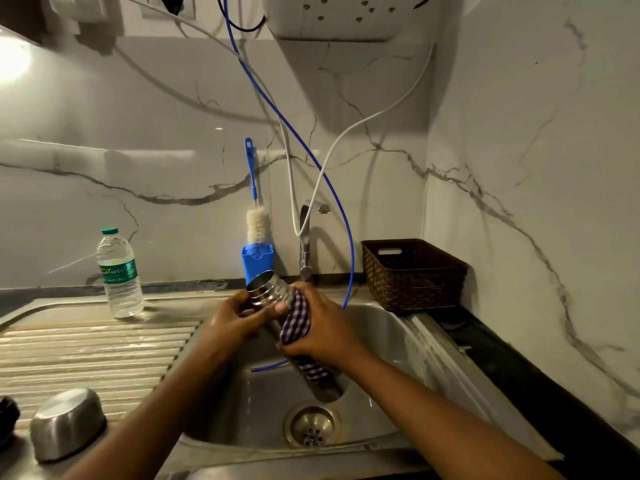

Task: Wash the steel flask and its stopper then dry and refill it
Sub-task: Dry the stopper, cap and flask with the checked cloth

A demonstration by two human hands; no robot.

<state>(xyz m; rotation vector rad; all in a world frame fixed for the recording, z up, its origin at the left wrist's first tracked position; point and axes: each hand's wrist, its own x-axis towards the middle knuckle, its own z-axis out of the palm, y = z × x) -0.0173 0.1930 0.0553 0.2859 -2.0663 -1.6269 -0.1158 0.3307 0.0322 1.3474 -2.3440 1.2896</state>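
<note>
Flask (268,289): tilted over sink (381,327)
Left hand (230,322): fingers clamp neck
Right hand (323,332): fingers clamp cloth (294,320)
Risk: wet grip, could drop

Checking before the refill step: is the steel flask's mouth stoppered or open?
Open: the cylindrical steel flask, held by the left hand and right hand, shows a bare threaded mouth with nothing closing it.

White veined marble walls (519,150); steel sink (391,327) in dark counter (512,368); glare (14,60) upper left.
</note>
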